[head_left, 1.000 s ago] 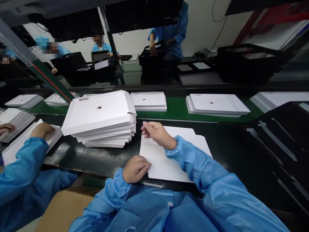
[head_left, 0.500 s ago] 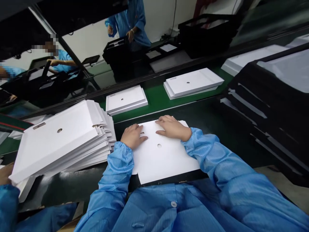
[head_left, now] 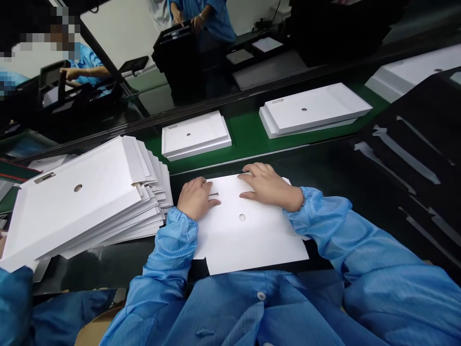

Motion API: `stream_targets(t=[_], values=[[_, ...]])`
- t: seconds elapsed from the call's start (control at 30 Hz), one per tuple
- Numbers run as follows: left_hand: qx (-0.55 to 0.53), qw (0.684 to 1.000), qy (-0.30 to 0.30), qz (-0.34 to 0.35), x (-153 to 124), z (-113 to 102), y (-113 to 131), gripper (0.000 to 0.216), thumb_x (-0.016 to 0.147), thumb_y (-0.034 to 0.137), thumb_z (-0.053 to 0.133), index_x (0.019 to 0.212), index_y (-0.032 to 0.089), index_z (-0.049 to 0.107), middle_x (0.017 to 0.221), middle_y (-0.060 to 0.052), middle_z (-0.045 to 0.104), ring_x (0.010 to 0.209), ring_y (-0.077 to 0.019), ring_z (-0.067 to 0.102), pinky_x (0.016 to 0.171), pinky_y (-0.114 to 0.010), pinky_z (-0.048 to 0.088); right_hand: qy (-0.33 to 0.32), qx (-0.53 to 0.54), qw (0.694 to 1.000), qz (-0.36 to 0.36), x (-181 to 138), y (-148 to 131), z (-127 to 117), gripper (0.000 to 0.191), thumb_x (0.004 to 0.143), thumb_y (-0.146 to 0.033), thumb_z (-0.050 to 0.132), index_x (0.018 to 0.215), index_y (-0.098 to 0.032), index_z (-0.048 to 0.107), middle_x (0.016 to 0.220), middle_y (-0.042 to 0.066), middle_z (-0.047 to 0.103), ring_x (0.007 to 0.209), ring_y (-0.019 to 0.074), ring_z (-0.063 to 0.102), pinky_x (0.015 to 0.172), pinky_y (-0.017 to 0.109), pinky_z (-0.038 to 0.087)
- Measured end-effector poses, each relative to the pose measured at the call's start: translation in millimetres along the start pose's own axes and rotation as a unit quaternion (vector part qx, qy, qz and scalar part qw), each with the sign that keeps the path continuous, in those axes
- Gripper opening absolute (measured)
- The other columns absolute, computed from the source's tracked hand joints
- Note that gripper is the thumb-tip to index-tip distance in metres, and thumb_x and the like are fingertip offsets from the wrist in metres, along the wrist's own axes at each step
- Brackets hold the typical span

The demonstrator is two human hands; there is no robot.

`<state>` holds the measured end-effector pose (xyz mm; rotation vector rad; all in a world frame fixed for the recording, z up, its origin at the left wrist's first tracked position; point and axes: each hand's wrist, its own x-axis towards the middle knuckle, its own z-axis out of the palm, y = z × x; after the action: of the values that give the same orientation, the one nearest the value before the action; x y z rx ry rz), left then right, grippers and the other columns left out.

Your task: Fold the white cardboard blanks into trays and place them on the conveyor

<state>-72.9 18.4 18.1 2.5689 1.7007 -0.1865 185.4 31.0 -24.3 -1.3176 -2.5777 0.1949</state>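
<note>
A flat white card box blank (head_left: 252, 240) lies on the dark bench in front of me, with a small round hole and a narrow slot cut in it. My left hand (head_left: 195, 197) rests on its far left corner, thumb stretched onto the card beside the slot. On the far right part, my right hand (head_left: 268, 186) lies with thumb and fingers spread, fingertips at the far edge. Both hands look open and touch the card; the undersides of the fingers are hidden. Left of my left hand stands a leaning stack of folded white box trays (head_left: 72, 202).
Beyond the bench, a green belt (head_left: 247, 129) carries white trays (head_left: 196, 134) and a larger pair (head_left: 317, 110). Black bins with pale strips (head_left: 414, 158) stand at the right. Co-workers in blue work across the line (head_left: 216, 19), and a blue sleeve (head_left: 14, 302) is close at left.
The view has shifted slightly, and the larger trays on the belt appear farther right. Both hands stay on the card blank, the right one a little farther from the left. The co-worker opposite has lowered a hand.
</note>
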Motion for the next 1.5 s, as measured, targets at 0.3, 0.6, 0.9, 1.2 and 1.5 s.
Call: stream_targets(t=[0.3, 0.6, 0.9, 1.2, 1.5], values=[[-0.024, 0.999, -0.045, -0.012, -4.5, -6.2, 0.6, 0.035, 0.09, 0.042, 0.068, 0.117, 0.022, 0.058, 0.104, -0.007, 0.07, 0.099, -0.0265, 0.067, 0.084, -0.037, 0.047, -0.011, -0.015, 1.0, -0.025, -4.5, -3.6, -15.6, 0.031, 0.092, -0.028, 0.063, 0.121, -0.016, 0.059, 0.106, 0.011, 0.071, 0.099, 0.0263, 0.062, 0.087, 0.038, 0.03], [-0.005, 0.992, -0.042, 0.116, -19.3, 2.6, 14.6, 0.022, 0.096, 0.025, 0.053, 0.108, 0.023, 0.072, 0.101, -0.008, 0.067, 0.099, -0.0256, 0.064, 0.085, -0.039, 0.046, -0.052, -0.116, 0.99, -0.06, -37.0, -17.6, -16.8, 0.016, 0.093, -0.013, 0.051, 0.089, -0.018, 0.066, 0.093, 0.01, 0.065, 0.087, 0.0236, 0.055, 0.073, 0.035, 0.03], [-0.011, 0.991, -0.056, 0.121, -62.1, 22.7, 26.8, 0.057, 0.089, 0.059, 0.061, 0.13, 0.019, 0.06, 0.115, -0.015, 0.059, 0.106, -0.0302, 0.056, 0.085, -0.042, 0.05, -0.077, -0.031, 0.993, -0.087, -74.2, -20.3, -8.4, 0.042, 0.095, -0.049, 0.057, 0.114, -0.013, 0.069, 0.107, 0.014, 0.064, 0.099, 0.028, 0.056, 0.085, 0.039, 0.041], [0.049, 0.988, -0.087, 0.117, -42.0, 9.8, 39.4, 0.054, 0.097, 0.05, 0.054, 0.144, 0.025, 0.05, 0.107, -0.011, 0.061, 0.095, -0.028, 0.061, 0.073, -0.037, 0.049, -0.074, -0.008, 0.991, -0.115, -55.9, -11.6, -8.8, 0.04, 0.095, -0.043, 0.059, 0.122, -0.014, 0.065, 0.112, 0.014, 0.063, 0.102, 0.0278, 0.056, 0.089, 0.039, 0.043], [0.023, 0.985, -0.043, 0.166, -33.7, 19.0, 48.5, 0.028, 0.1, 0.026, 0.044, 0.115, 0.016, 0.065, 0.109, -0.012, 0.062, 0.099, -0.0249, 0.059, 0.084, -0.039, 0.052, -0.068, -0.032, 0.992, -0.103, -54.8, -24.3, -4.3, 0.028, 0.101, -0.022, 0.042, 0.105, -0.014, 0.069, 0.101, 0.012, 0.065, 0.092, 0.0243, 0.057, 0.083, 0.037, 0.04]])
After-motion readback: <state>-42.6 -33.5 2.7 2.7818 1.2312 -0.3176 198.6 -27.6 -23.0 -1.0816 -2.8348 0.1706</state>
